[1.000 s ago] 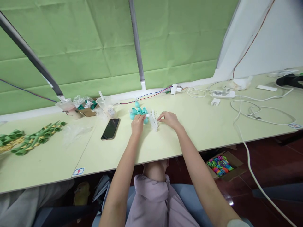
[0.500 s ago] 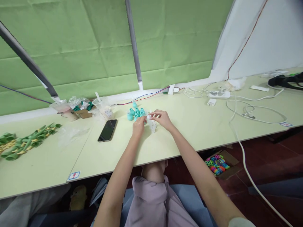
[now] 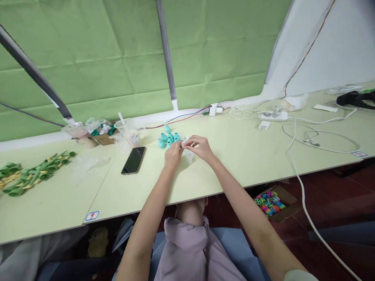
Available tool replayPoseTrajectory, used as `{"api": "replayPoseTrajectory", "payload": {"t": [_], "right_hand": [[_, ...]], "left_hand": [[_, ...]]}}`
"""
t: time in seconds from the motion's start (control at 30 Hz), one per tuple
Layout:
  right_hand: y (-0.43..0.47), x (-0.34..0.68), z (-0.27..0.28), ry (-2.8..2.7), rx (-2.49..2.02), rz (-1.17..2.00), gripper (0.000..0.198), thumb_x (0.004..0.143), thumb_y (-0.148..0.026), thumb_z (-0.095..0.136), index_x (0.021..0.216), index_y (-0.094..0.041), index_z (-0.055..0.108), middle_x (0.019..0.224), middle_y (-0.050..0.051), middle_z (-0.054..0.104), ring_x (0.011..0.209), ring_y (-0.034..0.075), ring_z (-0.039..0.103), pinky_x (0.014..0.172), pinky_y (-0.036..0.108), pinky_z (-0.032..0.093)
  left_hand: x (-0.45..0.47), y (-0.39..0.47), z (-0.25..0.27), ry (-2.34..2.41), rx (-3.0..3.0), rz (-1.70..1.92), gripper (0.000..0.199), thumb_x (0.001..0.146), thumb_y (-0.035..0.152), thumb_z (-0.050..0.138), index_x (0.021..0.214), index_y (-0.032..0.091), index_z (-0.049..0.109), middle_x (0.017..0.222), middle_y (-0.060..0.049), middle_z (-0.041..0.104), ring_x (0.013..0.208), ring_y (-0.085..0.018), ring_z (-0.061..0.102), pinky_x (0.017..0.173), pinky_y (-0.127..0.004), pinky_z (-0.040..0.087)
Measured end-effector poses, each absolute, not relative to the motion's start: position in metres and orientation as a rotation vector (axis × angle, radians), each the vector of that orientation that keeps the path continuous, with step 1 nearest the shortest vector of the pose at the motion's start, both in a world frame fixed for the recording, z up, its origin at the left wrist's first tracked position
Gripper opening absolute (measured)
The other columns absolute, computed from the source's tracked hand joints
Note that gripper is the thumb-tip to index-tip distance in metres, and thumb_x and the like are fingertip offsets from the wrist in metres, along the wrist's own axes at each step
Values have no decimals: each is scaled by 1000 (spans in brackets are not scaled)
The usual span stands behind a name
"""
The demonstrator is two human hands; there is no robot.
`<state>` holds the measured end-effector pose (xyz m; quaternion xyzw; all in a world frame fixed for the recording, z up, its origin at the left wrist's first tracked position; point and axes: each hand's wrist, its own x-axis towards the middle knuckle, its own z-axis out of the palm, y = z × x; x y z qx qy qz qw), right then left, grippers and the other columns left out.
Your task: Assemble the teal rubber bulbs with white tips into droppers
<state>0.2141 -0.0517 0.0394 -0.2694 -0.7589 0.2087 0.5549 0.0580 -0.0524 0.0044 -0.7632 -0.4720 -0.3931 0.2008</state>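
My left hand [image 3: 174, 153] and my right hand [image 3: 200, 147] meet over the table, fingers pinched around a small white translucent piece [image 3: 183, 144]. Its exact kind is too small to make out. Just beneath the fingers lie several more white translucent pieces [image 3: 189, 156], partly hidden by my right hand. Behind my left hand stands a cluster of small turquoise vase-shaped pieces [image 3: 169, 138], some of them covered by my fingers. One turquoise piece with a clear top [image 3: 166, 128] stands apart at the back.
A phone [image 3: 133, 160] lies left of my arms. Two plastic cups [image 3: 129, 134], a small carton [image 3: 104, 138] and green plastic parts [image 3: 43, 171] are farther left. To the right are a power strip [image 3: 274, 115] and white cables [image 3: 322, 146]. A box of colourful pieces [image 3: 285, 199] sits below the table.
My hands have drawn slightly closer together around the small white piece, and my left hand's fingers have shifted a little. The view has moved slightly; the things on the table stay put.
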Motion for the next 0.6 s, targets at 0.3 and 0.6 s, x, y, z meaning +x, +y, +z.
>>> {"api": "replayPoseTrajectory", "payload": {"t": [0.3, 0.6], "right_hand": [[-55, 210, 38, -1780, -705, 435, 24, 74, -39, 63, 90, -21, 63, 78, 0, 62, 60, 10, 58, 55, 22, 50], [-44, 226, 37, -1899, -810, 680, 19, 73, -30, 60, 88, -18, 63, 79, 2, 65, 67, 12, 62, 60, 22, 50]], "left_hand": [[53, -55, 11, -1168, -1950, -1109, 19, 90, 27, 40, 92, 17, 55, 69, -3, 60, 66, -15, 55, 60, -25, 35], [49, -53, 13, -1074, -2019, -970, 15, 89, 24, 41, 89, 17, 55, 76, -3, 62, 71, -14, 56, 64, -24, 38]]}}
